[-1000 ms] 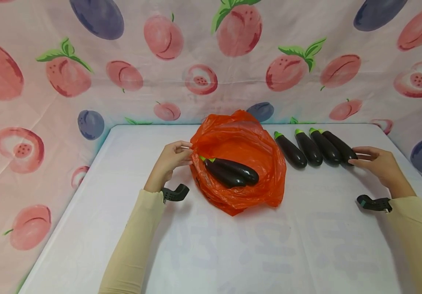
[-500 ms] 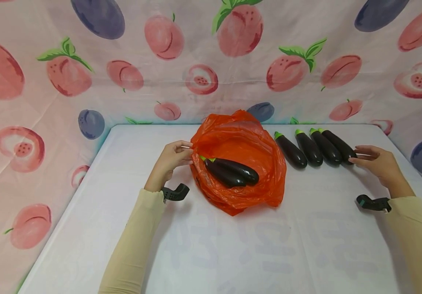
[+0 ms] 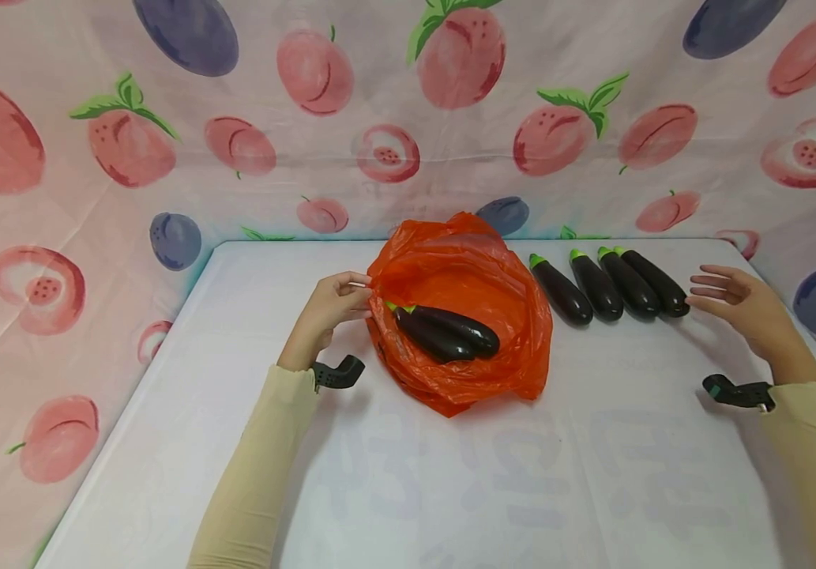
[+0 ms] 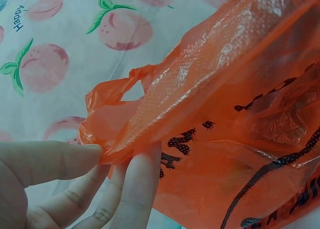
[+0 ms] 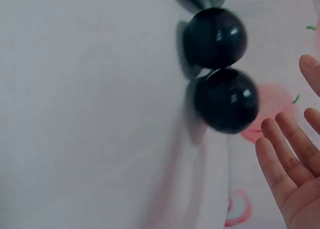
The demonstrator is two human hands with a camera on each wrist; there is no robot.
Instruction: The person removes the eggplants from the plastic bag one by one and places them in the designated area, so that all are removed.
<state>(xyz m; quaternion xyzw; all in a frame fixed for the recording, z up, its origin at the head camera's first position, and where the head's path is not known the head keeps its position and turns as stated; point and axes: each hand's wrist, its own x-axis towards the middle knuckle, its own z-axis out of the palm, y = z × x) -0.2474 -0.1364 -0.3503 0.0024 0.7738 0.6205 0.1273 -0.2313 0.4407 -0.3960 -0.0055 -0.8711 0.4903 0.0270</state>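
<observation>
My left hand (image 3: 332,304) pinches the left rim of an orange plastic bag (image 3: 443,387). Up close in the left wrist view, thumb and fingertips hold a fold of the thin bag (image 4: 210,89). Two dark eggplants (image 3: 460,328) with green tops lie side by side in the bag's wide mouth. My right hand (image 3: 742,304), fingers spread and holding nothing, is beside the rounded end of the rightmost eggplant (image 3: 656,280). From the right wrist view, a gap separates the fingers from that eggplant (image 5: 227,101).
Several eggplants stand in a slanted row right of the bag, including a leftmost eggplant (image 3: 562,291) near the bag's edge. All lie on a white table (image 3: 493,490). A fruit-print cloth (image 3: 464,134) hangs behind the table's back edge.
My right hand has drawn off to the right, leaving the rightmost eggplant, and its fingers have spread. The left hand and the bag have stayed put.
</observation>
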